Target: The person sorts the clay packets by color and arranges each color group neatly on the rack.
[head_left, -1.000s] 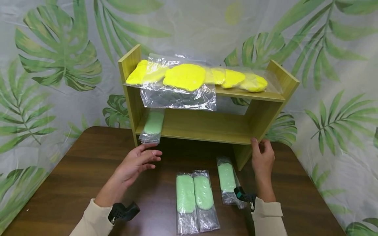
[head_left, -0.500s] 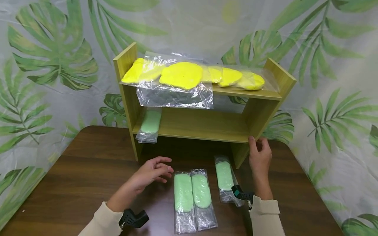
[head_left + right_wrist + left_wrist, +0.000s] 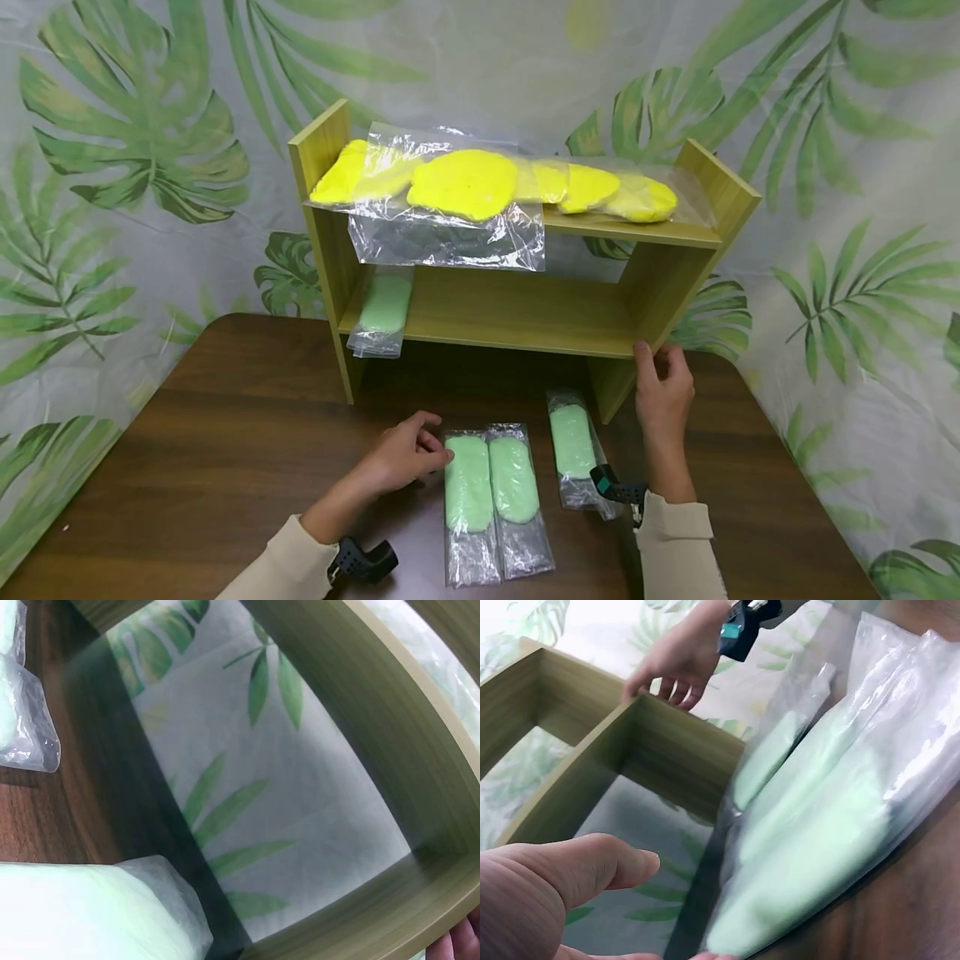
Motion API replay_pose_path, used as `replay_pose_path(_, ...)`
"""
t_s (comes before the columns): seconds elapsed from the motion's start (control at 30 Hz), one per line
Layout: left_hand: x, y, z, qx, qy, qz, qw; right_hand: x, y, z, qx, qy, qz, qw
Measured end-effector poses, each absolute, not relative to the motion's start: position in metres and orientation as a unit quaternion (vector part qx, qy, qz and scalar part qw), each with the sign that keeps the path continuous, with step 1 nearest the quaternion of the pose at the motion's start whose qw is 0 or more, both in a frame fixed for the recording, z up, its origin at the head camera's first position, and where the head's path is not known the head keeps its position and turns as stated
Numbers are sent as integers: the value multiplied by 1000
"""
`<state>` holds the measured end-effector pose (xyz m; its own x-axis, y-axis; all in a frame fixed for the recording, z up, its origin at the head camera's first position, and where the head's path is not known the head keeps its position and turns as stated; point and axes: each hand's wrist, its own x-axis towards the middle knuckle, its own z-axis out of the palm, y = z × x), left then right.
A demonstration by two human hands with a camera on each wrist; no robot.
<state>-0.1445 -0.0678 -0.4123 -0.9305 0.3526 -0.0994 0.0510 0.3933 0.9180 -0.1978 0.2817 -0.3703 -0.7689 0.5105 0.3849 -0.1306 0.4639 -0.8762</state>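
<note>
In the head view my left hand is at the upper left edge of a clear bag of light green, slab-shaped material. Its fingers are loosely bent and grip nothing; whether a fingertip touches the bag I cannot tell. A matching green bag lies right beside that one. My right hand holds the lower right side of a small wooden shelf, thumb in front and fingers round the side panel. In the left wrist view, the thumb is apart from the green bags.
Another green bag lies near the shelf's right foot. One more sits on the middle shelf at left, overhanging its front. Several bags of yellow material cover the top shelf. Everything stands on a dark wooden table before a leaf-patterned cloth.
My left hand has come away from the bag on the middle shelf, moving down and right to the green bags on the table. The right hand has stayed on the shelf.
</note>
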Motion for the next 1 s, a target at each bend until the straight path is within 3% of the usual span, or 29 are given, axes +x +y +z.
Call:
replay_pose_path(0.13, -140, -60, -417, 117, 844, 508, 126, -198, 282, -371, -123, -795, 501, 319)
replay_pose_path(0.37, -133, -45, -425, 132, 911, 386, 50, -199, 281, -369, -120, -794, 502, 322)
replay_pose_path(0.67, -126, -33, -440, 145, 942, 303, 5, -198, 280, -368, -120, -796, 500, 320)
replay_pose_path(1.0, -124, -34, -439, 155, 935, 318, 18, -199, 282, -370, -125, -794, 503, 317)
